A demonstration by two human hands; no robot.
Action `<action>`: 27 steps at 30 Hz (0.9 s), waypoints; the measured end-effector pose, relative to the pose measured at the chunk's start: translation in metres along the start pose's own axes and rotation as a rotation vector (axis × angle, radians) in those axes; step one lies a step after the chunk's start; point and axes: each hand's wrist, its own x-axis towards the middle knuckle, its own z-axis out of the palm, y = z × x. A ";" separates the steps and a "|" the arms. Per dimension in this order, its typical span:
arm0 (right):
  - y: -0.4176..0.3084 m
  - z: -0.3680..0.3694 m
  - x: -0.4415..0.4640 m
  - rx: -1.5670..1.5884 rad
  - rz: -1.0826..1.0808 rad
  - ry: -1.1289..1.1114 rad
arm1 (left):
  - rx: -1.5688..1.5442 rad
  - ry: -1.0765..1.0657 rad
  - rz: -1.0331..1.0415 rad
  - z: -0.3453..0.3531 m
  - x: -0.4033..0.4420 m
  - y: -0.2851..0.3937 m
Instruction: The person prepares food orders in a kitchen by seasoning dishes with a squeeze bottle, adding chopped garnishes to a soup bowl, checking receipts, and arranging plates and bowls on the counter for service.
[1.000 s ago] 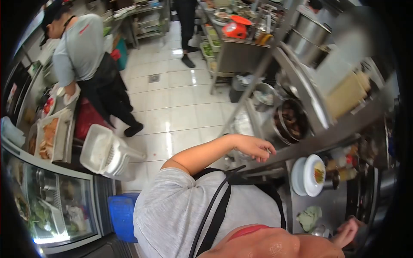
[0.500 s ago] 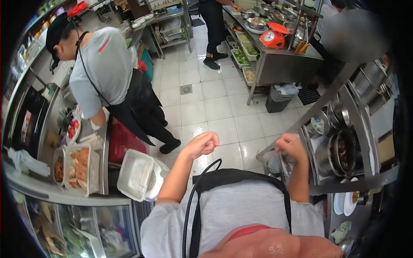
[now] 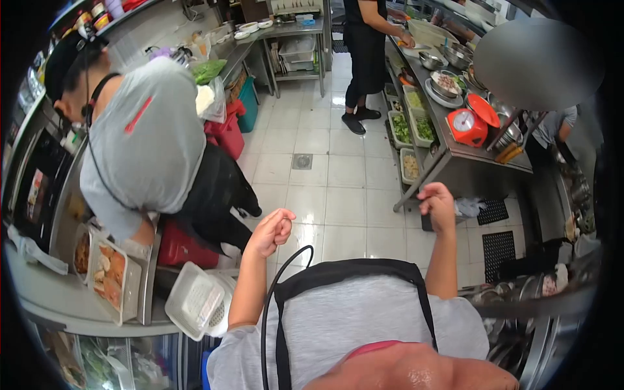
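Note:
My left hand (image 3: pixel 272 232) is raised over the tiled floor, its fingers curled in and no object visible in it. Nearest to it are the white plastic baskets (image 3: pixel 195 300), below and to the left, apart from the hand. My right hand (image 3: pixel 437 205) is also held up in the air, its fingers bent but somewhat apart, holding nothing. Beyond it stands the steel prep table (image 3: pixel 478 179), which the hand does not touch. A black cable (image 3: pixel 276 286) loops up in front of my apron (image 3: pixel 351 266).
A co-worker (image 3: pixel 146 130) bends over the left counter by a tub of orange-pink food (image 3: pixel 110 276). Another person (image 3: pixel 364 52) works farther back at the prep table. On that table sits a red scale (image 3: pixel 467 127). Green vegetable trays (image 3: pixel 401 128) fill its lower shelf.
My view has shifted forward and turned right, so the steel rack with pots has left its earlier place. Both hands have risen slightly, and the right fingers have loosened from a fist.

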 end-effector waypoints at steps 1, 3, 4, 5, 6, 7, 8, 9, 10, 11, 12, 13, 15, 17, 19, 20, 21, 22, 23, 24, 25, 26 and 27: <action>0.007 0.013 0.026 -0.004 0.028 -0.099 | 0.050 0.045 0.017 -0.002 0.016 0.008; 0.030 0.041 0.073 -0.026 0.056 -0.305 | 0.090 0.089 0.072 -0.016 0.048 0.020; 0.045 0.057 0.095 -0.038 0.059 -0.409 | 0.065 0.135 0.108 -0.021 0.065 0.024; 0.054 0.074 0.113 -0.049 0.123 -0.490 | 0.035 0.182 0.135 -0.025 0.080 0.025; 0.061 0.090 0.127 -0.063 0.193 -0.570 | -0.003 0.231 0.158 -0.027 0.092 0.026; 0.068 0.106 0.139 -0.078 0.235 -0.665 | -0.042 0.211 0.145 -0.029 0.103 0.029; 0.073 0.121 0.153 -0.095 0.272 -0.762 | -0.020 0.206 0.130 -0.034 0.116 0.032; 0.069 0.136 0.166 -0.151 0.214 -0.836 | 0.002 0.199 0.120 -0.041 0.129 0.035; 0.066 0.146 0.180 -0.205 0.158 -0.910 | 0.022 0.193 0.109 -0.050 0.144 0.038; 0.071 0.150 0.199 -0.222 0.159 -0.935 | 0.037 0.231 0.109 -0.060 0.159 0.042; 0.077 0.154 0.222 -0.236 0.157 -0.959 | 0.007 0.249 0.112 -0.069 0.175 0.047; 0.084 0.158 0.246 -0.248 0.153 -0.982 | -0.020 0.265 0.114 -0.078 0.193 0.053; 0.124 0.148 0.305 -0.263 0.202 -0.854 | -0.062 0.266 0.115 -0.100 0.229 0.064; 0.180 0.122 0.360 -0.528 0.174 -0.682 | -0.055 0.230 0.089 -0.121 0.274 0.079; 0.265 0.061 0.401 -1.093 0.001 -0.401 | -0.047 0.200 0.068 -0.139 0.320 0.104; 0.265 0.040 0.396 -1.271 0.173 -0.248 | -0.036 0.193 0.062 -0.145 0.342 0.120; 0.292 0.002 0.400 -1.472 0.330 -0.356 | -0.029 0.183 0.067 -0.150 0.367 0.136; 0.371 -0.061 0.394 -1.426 0.412 -0.258 | -0.026 0.172 0.081 -0.155 0.393 0.151; 0.379 -0.091 0.388 -1.491 0.526 -0.330 | 0.036 0.160 0.077 -0.159 0.416 0.167; 0.375 -0.111 0.377 -1.538 0.634 -0.395 | 0.083 0.144 0.055 -0.167 0.440 0.177; 0.367 -0.121 0.370 -1.553 0.726 -0.442 | 0.125 0.142 0.036 -0.176 0.462 0.186; 0.372 -0.134 0.370 -1.535 0.778 -0.457 | 0.160 0.150 0.014 -0.185 0.482 0.192; 0.371 -0.136 0.376 -1.512 0.819 -0.466 | 0.173 0.162 -0.011 -0.193 0.501 0.199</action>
